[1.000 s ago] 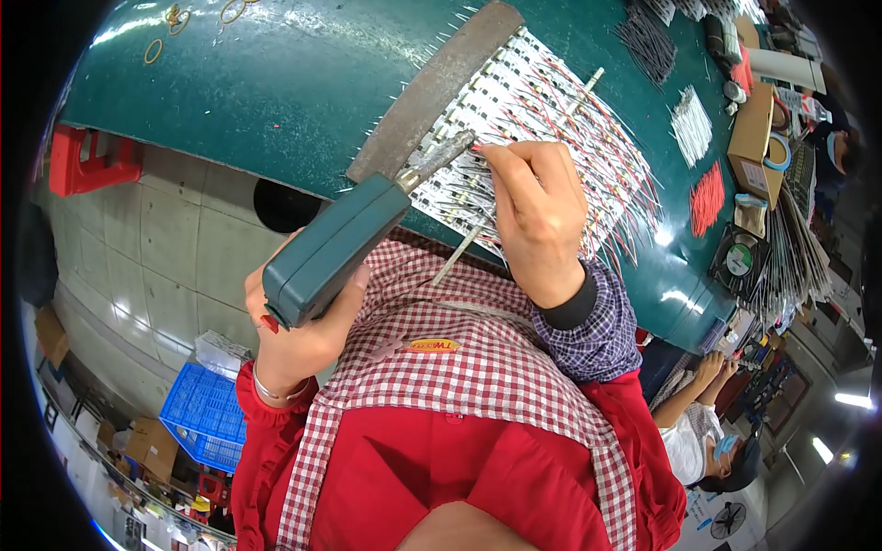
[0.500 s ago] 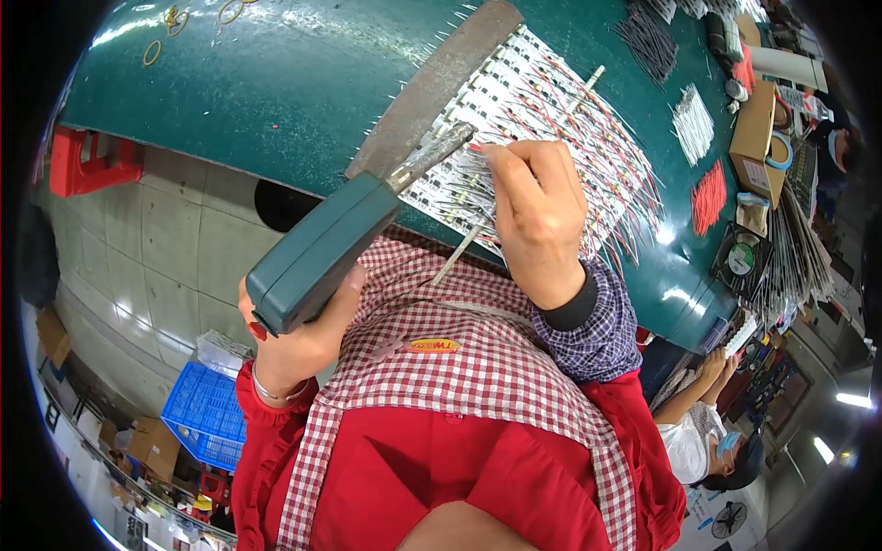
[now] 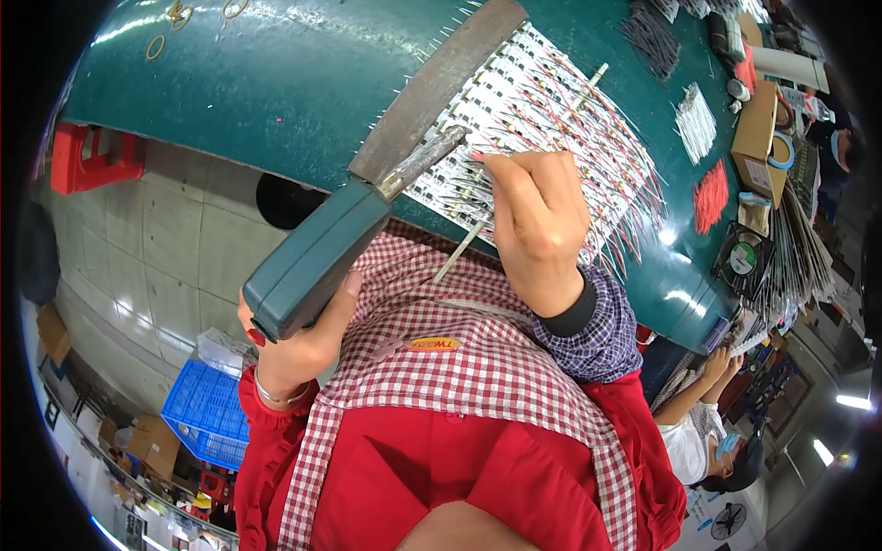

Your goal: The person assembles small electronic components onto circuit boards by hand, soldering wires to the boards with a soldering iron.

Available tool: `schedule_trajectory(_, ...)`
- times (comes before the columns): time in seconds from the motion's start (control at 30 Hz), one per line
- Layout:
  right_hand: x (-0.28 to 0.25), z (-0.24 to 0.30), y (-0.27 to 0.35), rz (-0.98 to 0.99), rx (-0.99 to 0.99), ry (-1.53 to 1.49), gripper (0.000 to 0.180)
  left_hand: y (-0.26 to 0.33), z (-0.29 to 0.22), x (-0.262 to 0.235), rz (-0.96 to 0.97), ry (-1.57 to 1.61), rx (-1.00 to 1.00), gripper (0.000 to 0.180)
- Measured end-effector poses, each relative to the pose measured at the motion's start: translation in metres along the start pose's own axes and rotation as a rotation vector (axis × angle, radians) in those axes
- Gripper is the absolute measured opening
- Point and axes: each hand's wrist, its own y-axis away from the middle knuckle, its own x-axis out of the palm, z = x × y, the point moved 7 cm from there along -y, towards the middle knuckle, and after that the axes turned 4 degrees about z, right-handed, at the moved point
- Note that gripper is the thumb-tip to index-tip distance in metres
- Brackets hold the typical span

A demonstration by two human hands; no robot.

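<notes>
My left hand point(image 3: 308, 342) is closed round the handle of a green soldering gun point(image 3: 317, 253), whose worn metal barrel slants up and right over the work. Beneath its tip lies a sheet of small white circuit boards point(image 3: 478, 83) with many thin red, white and dark wires fanning to the right. A rusty flat metal bar point(image 3: 432, 92) rests along the sheet's left edge. Over the wires, my right hand point(image 3: 542, 220) is pinched, thumb and forefinger close to the gun's tip. Whatever is between those fingertips is too small to make out.
On the green table point(image 3: 248, 73), bundles of dark wires point(image 3: 652, 41), white wires point(image 3: 695, 124) and red wires point(image 3: 710, 197) lie at the right, beside a cardboard box point(image 3: 758, 133). A red stool point(image 3: 96, 158) and a blue crate point(image 3: 202, 413) stand left. Another person point(image 3: 689, 432) works at right.
The soldering gun's tip has drawn back slightly down and left, away from my right fingertips. My right hand stays pinched in nearly the same place.
</notes>
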Motion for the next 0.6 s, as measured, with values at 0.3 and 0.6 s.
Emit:
schedule_trajectory(0.3, 0.0042, -0.0023, 0.0018, 0.041, 0.008, 0.000, 0.025, 0.0016, -0.0058, 0.0008, 0.051, -0.102, 0.105, 0.014)
schedule_trajectory(0.6, 0.0045, -0.0026, 0.0024, 0.064, 0.026, 0.003, 0.026, -0.0051, -0.0051, 0.0047, 0.102, 0.060, 0.024, 0.020)
